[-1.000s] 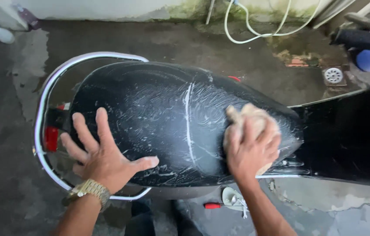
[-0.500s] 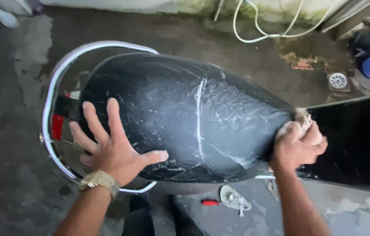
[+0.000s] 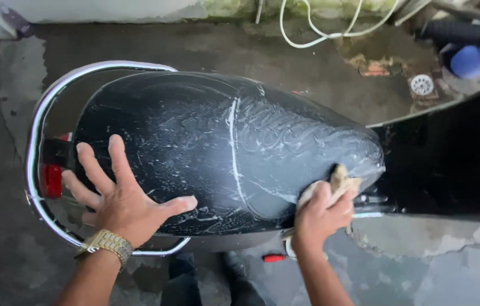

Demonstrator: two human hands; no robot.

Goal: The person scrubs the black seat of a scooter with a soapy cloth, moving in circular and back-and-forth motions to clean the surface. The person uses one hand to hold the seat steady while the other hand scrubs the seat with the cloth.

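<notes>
the step in hand looks like scrubbing the soapy seat (image 3: pixel 217 147) with a sponge (image 3: pixel 339 182). to do it well, i'd judge: keep the sponge flat against the vinyl, press evenly, and work in overlapping strokes so the suds cover every patch, including the curved side edge and the narrow front tip where grime tends to sit. the bracing palm should stay planted so the scooter doesn't rock under pressure.

the right hand (image 3: pixel 319 215) is clenched around the tan sponge, pressing it on the near lower edge of the seat, close to its narrow front end. the left hand (image 3: pixel 121 198) is released, fingers spread, lying flat on the wide rear part of the seat, holding nothing; a gold watch (image 3: pixel 104 242) sits on that wrist.

the seat lies across the view between and under both hands, wet and streaked with white lather, a foam line running across its middle. a chrome rail (image 3: pixel 39 141) loops around its rear, just beside the left hand, with a red tail light (image 3: pixel 53 180) under it. the floor (image 3: pixel 319 68) beyond is wet concrete with a drain (image 3: pixel 421 84).
</notes>
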